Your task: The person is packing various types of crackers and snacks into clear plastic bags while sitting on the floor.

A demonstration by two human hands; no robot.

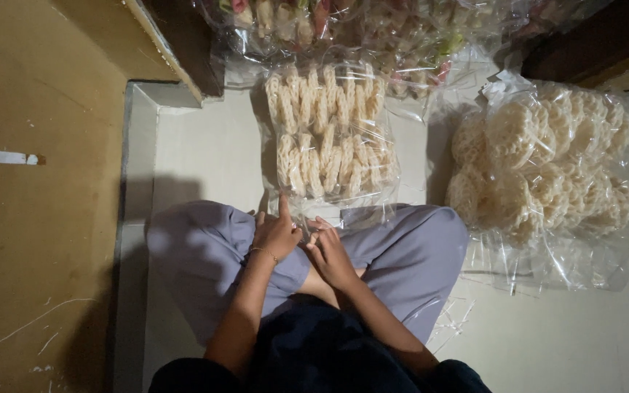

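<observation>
- While the person sits cross-legged on the pale floor [205, 145], both hands meet at the near edge of a clear plastic bag of twisted crackers [329, 131] that lies flat just beyond the knees.
- The left hand [277, 231] rests on the left knee, its index finger raised and pointing far toward the bag; the other fingers are curled, and the grip pinches the loose plastic at the bag's near edge, though how firmly I cannot tell.
- A thin bracelet [265, 252] circles the left wrist.
- The right hand [329, 251] sits just right of the left, fingers bent in a narrow grip on the same loose plastic at the bag's mouth.
- The crackers inside are pale cream, looped and braided, stacked in two rows, one far and one near.
- To the right, well apart from the hands, lies a second clear bag of round lacy crackers [540, 164], its open plastic end spread toward the near side.
- At the far edge of the view more bags of mixed coloured crackers [343, 25] are piled together.
- The light grey trousers [198, 247] cover both bent legs.
- On the left, a brown wooden panel [38, 204] stands beside the floor, scratched near its lower part.
</observation>
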